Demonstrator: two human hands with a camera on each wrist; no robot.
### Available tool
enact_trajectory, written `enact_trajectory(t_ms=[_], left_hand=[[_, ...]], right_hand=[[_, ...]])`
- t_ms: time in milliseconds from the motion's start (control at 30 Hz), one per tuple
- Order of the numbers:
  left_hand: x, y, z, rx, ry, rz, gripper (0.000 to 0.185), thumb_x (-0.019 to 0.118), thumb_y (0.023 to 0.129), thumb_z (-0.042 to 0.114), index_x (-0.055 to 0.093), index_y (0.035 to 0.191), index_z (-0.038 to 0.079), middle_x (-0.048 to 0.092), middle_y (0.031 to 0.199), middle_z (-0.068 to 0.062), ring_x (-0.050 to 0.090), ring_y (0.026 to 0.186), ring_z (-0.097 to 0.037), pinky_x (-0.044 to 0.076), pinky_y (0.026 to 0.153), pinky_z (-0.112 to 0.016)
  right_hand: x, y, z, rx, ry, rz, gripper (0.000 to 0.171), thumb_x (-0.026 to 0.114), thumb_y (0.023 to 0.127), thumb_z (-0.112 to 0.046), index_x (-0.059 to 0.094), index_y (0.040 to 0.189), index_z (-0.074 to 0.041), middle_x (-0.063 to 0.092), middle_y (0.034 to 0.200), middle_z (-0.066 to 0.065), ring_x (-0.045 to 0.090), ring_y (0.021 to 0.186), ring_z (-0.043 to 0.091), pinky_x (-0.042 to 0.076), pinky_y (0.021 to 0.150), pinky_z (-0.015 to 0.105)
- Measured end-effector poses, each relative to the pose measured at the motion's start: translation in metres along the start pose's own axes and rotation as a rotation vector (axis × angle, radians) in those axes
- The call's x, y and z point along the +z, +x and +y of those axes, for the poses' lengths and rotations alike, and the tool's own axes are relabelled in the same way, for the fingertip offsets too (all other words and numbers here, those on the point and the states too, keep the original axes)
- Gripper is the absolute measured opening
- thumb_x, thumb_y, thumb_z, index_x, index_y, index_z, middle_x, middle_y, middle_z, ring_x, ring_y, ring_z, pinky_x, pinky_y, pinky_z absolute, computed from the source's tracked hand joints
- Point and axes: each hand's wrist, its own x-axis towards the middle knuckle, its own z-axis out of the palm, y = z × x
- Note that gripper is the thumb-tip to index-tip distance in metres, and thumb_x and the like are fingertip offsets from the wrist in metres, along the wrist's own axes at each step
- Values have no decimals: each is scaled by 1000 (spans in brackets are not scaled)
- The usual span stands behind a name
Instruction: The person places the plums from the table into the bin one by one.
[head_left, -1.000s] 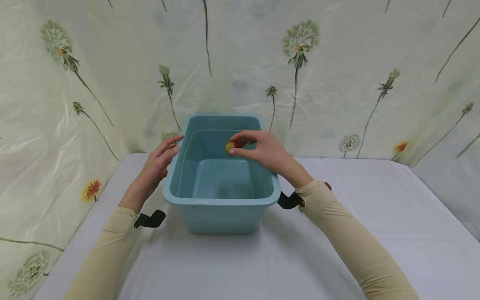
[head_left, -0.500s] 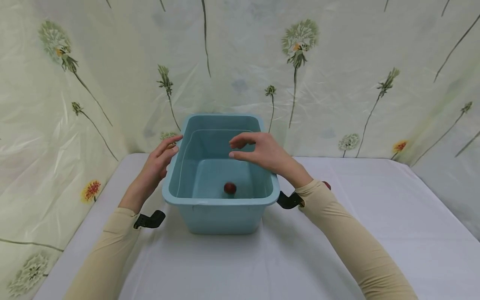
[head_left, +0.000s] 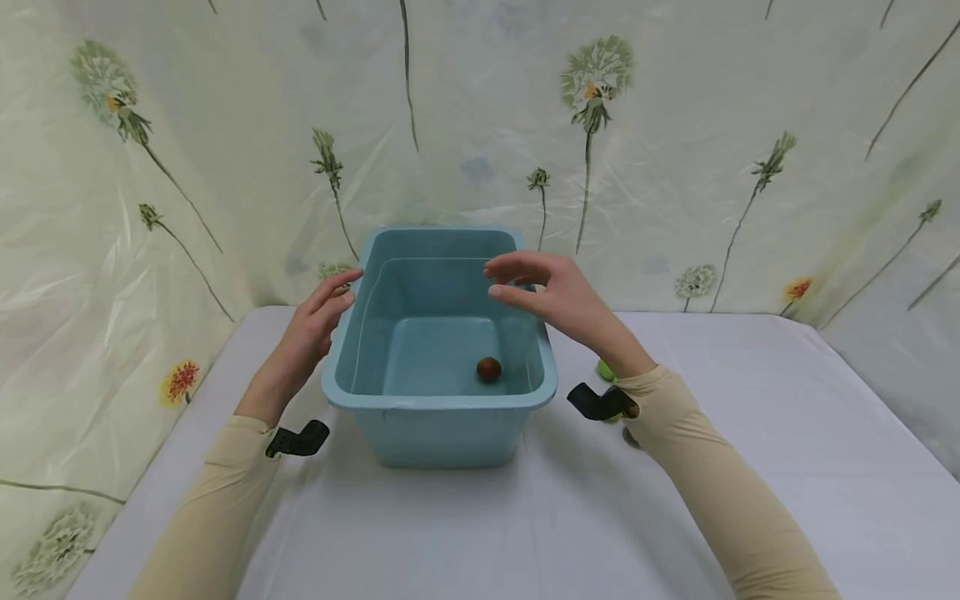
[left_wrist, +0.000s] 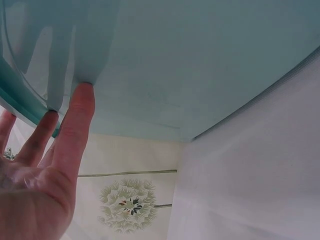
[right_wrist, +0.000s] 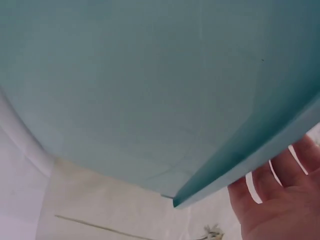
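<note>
The reddish-brown ball (head_left: 489,370) lies on the floor of the blue tub (head_left: 446,437), towards four o'clock, with nothing holding it. The tub sits upright on the white-covered desk (head_left: 450,533).

Both hands are free of any load. The right hand (head_left: 566,296), at two o'clock, arches over the tub's edge, fingers and thumb parted around air. The left hand (head_left: 300,333), at nine to ten o'clock, has its fingers stretched out, fingertips touching the tub's outer wall.

For careful work here, I would keep that left-hand contact light but steady; pushing could tip the tub, and a round thing would probably roll. The right hand does best to lift clear of the rim before it travels sideways.

At three o'clock outside the tub, a green item (head_left: 606,371) and a dark grey one (head_left: 632,437) lie on the desk, too hidden to identify. The right wrist and its black camera mount (head_left: 600,402) block them and could snag the rim. A second black mount (head_left: 300,439) sits at eight o'clock. At twelve o'clock hangs a dandelion-printed sheet (head_left: 465,125).
</note>
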Motion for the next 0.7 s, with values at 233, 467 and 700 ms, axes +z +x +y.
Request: enact_trajectory(t_ms=[233, 467, 700], left_hand=[[0, -1, 0, 6, 9, -2, 53, 49, 102, 46, 38, 151, 28, 41, 138, -10, 50, 120, -26, 50, 85, -32], [1, -1, 0, 13, 0, -5, 52, 48, 102, 44, 38, 151, 28, 42, 138, -10, 51, 119, -26, 51, 84, -33], [1, -1, -1, 16, -4, -5, 52, 48, 103, 43, 38, 151, 28, 41, 140, -10, 50, 120, -26, 50, 84, -32]], right_hand=[[-5, -18, -19, 11, 37, 71, 34, 65, 95, -10, 62, 128, -1, 64, 124, 13, 61, 109, 23, 46, 94, 41], [-11, -32, -20, 46, 76, 161, 35, 65, 96, -12, 61, 129, 0, 63, 124, 17, 62, 108, 24, 50, 89, 32], [-15, -45, -7, 71, 105, 205, 36, 65, 96, -10, 60, 129, 0, 62, 125, 18, 60, 109, 23, 49, 89, 30]])
